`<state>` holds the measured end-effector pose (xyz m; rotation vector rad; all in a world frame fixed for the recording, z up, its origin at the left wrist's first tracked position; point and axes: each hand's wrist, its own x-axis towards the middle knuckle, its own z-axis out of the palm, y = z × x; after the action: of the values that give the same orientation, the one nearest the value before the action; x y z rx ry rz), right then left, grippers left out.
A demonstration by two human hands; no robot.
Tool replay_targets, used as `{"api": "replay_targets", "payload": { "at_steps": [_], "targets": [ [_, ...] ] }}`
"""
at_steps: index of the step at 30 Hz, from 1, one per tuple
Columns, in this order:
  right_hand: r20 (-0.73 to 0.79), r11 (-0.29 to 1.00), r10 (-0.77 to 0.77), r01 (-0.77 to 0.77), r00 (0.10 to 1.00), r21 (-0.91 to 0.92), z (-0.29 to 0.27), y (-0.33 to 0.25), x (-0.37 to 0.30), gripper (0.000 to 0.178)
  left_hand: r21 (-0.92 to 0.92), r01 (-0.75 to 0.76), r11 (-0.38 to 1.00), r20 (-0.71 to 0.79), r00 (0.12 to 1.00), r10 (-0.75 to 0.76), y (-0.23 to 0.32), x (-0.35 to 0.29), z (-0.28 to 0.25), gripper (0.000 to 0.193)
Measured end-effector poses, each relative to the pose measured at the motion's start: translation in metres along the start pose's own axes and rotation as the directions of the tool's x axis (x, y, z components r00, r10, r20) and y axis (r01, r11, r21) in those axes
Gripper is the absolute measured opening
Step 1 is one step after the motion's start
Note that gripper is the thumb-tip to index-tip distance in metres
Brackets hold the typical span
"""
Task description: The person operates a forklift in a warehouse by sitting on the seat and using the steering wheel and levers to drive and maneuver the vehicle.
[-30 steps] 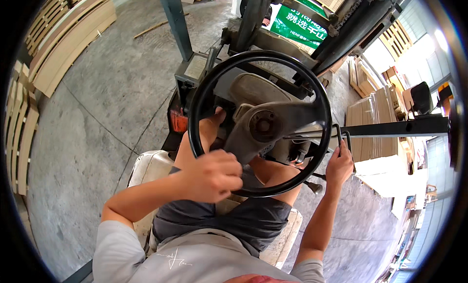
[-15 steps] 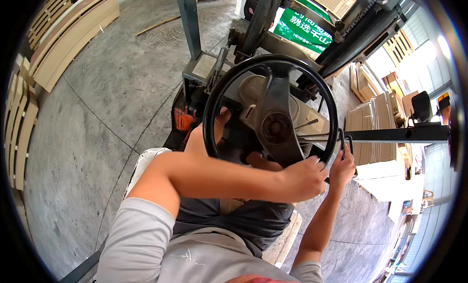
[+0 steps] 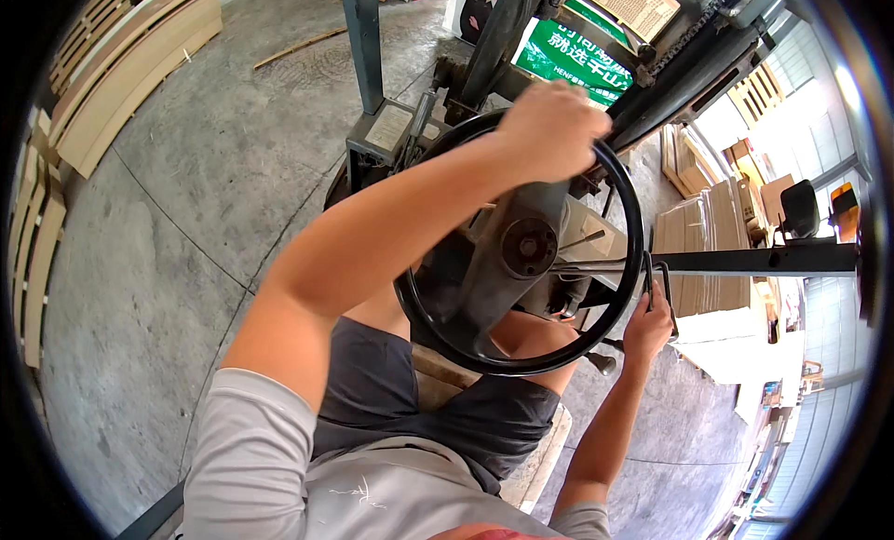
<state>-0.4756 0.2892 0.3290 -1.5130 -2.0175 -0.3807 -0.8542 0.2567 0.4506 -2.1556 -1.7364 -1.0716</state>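
Observation:
A black steering wheel (image 3: 635,233) with a worn round hub fills the middle of the view. My left hand (image 3: 551,130) is curled over the top of its rim, a little right of the middle, with that arm stretched across the wheel. My right hand (image 3: 649,326) grips a thin black metal handle (image 3: 667,293) beside the right of the rim. A lever with a dark knob (image 3: 601,363) sticks out below the wheel. Between the wheel and my lap my bare knees show.
Ahead stand the dark mast (image 3: 675,88) of the forklift and a green printed panel (image 3: 573,60). Stacked boards (image 3: 140,70) and pallets line the left. Wrapped flat cartons (image 3: 708,233) stand at right, behind a dark crossbar (image 3: 764,259) and a mirror (image 3: 801,207).
My left hand has swung from the lower right of the steering wheel up to its top, and the wheel's spokes have turned. My right hand keeps its hold on the handle.

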Motion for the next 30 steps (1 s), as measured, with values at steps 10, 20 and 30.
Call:
{"api": "replay_targets", "payload": {
  "at_steps": [10, 20, 30],
  "targets": [
    [0.044, 1.000, 0.012, -0.011, 0.999, -0.026, 0.011, -0.016, 0.025, 0.030, -0.130, -0.051, 0.990, -0.050, 0.998, 0.045, -0.031, -0.186, -0.045, 0.014],
    [0.188, 0.993, 0.119, -0.122, 0.975, 0.006, 0.034, -0.013, 0.056, 0.033, -0.241, -0.536, 0.809, 0.114, 0.812, 0.572, 0.093, -0.043, 0.120, 0.011],
    [-0.023, 0.986, 0.134, -0.131, 0.991, 0.107, 0.019, 0.034, 0.065, 0.032, -0.148, -0.106, 0.983, -0.215, 0.974, 0.073, -0.112, 0.012, 0.011, 0.014]
  ]
}}
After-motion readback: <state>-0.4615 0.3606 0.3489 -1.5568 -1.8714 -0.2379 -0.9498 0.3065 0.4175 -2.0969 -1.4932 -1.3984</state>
